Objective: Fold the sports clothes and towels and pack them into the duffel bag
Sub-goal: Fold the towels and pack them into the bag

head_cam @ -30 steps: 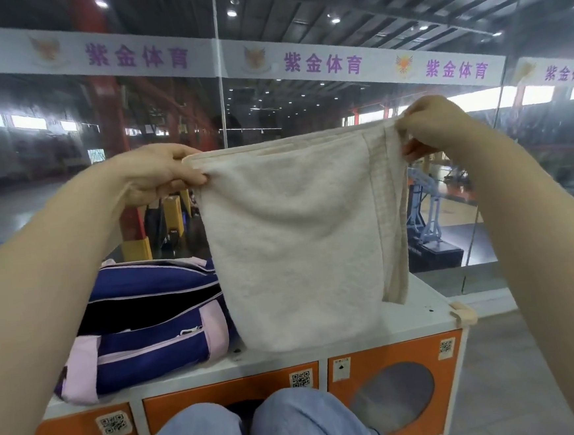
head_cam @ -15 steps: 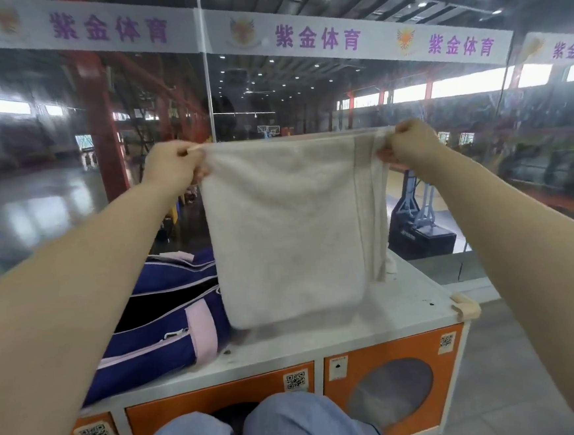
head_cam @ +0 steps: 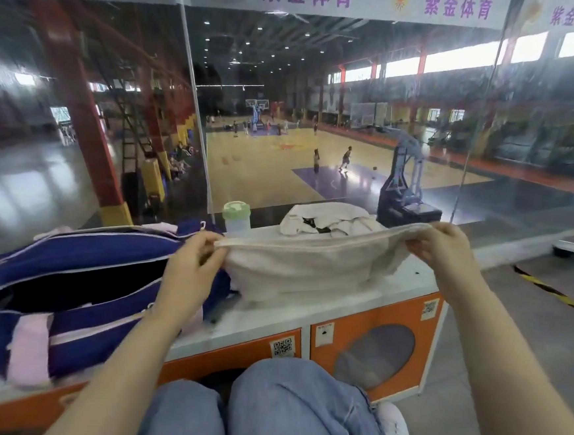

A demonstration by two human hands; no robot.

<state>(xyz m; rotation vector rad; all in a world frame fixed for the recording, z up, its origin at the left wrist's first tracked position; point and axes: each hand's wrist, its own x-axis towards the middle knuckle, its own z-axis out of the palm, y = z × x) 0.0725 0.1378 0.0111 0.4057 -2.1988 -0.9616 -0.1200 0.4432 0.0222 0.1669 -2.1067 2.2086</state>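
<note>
A cream towel (head_cam: 312,267) is stretched between my hands, its lower part lying on the white cabinet top (head_cam: 252,318). My left hand (head_cam: 193,264) pinches the towel's left top corner and my right hand (head_cam: 441,248) pinches the right corner. Left of the towel stands the navy duffel bag (head_cam: 79,302) with pink straps, its zip open and the inside dark. Behind the towel lies a crumpled white garment (head_cam: 327,219).
A bottle with a green lid (head_cam: 237,217) stands at the back between bag and garment. A glass wall rises right behind the cabinet. The cabinet front is orange with round windows (head_cam: 373,354). My knees in blue jeans (head_cam: 259,411) are under its front edge.
Both hands have come down with the towel, from hanging at chest height to resting on the cabinet top. The view has tilted down, uncovering the bottle and garment.
</note>
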